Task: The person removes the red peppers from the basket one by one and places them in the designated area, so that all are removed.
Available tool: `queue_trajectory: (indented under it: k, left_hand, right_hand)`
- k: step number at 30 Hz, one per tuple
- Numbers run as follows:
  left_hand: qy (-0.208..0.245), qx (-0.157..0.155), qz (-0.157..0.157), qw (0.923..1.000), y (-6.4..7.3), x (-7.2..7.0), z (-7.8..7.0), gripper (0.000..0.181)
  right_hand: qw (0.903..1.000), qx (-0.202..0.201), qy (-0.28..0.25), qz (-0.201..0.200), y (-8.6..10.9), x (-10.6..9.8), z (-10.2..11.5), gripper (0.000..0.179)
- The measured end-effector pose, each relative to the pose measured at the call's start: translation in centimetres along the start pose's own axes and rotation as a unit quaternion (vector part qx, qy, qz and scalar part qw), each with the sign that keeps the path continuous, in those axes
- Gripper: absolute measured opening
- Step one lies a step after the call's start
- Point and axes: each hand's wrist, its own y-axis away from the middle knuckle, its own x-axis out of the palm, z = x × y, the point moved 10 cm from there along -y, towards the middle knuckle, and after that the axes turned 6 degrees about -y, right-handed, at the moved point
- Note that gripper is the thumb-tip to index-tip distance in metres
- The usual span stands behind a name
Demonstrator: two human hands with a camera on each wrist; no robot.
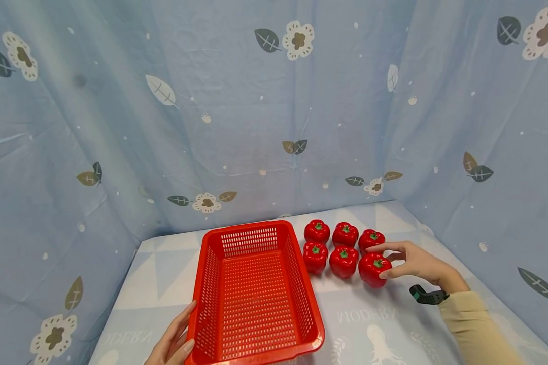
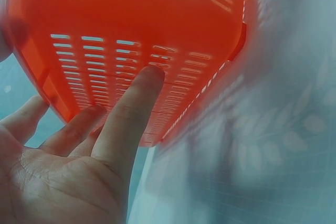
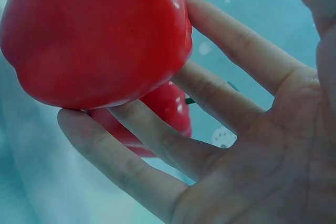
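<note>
At the right end of the front row, my right hand (image 1: 411, 263) grips a red bell pepper (image 1: 371, 271), thumb on its near side and index finger behind. In the right wrist view, fingertips (image 3: 79, 119) reach the underside of this glossy pepper (image 3: 100, 35). Several more bell peppers (image 1: 343, 262) stand close by in two rows, green stems up. A red perforated plastic basket (image 1: 255, 304) sits left of them with nothing inside. My left hand (image 1: 171, 339) touches its near left side; spread fingers (image 2: 126, 119) rest against the slotted outer wall (image 2: 173, 93).
The table (image 1: 164, 274) has a pale geometric cloth with printed lettering. A blue floral curtain (image 1: 237, 111) hangs behind and along both sides. The basket's right rim (image 1: 303, 279) lies just left of the front-left pepper (image 1: 315, 257).
</note>
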Motion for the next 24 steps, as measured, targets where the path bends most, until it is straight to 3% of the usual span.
queue_trajectory:
  k: [13,24]
  left_hand:
    - [0.008,-0.009,-0.005,0.9999,-0.2,0.2,0.1,0.088]
    - [0.006,-0.006,0.000,1.0000,0.0,0.1,0.0,0.086]
  right_hand:
    - [0.9997,0.012,-0.020,0.002,0.2,0.2,-2.3,0.065]
    - [0.9995,0.010,-0.027,0.015,-0.2,0.7,-2.4,0.066]
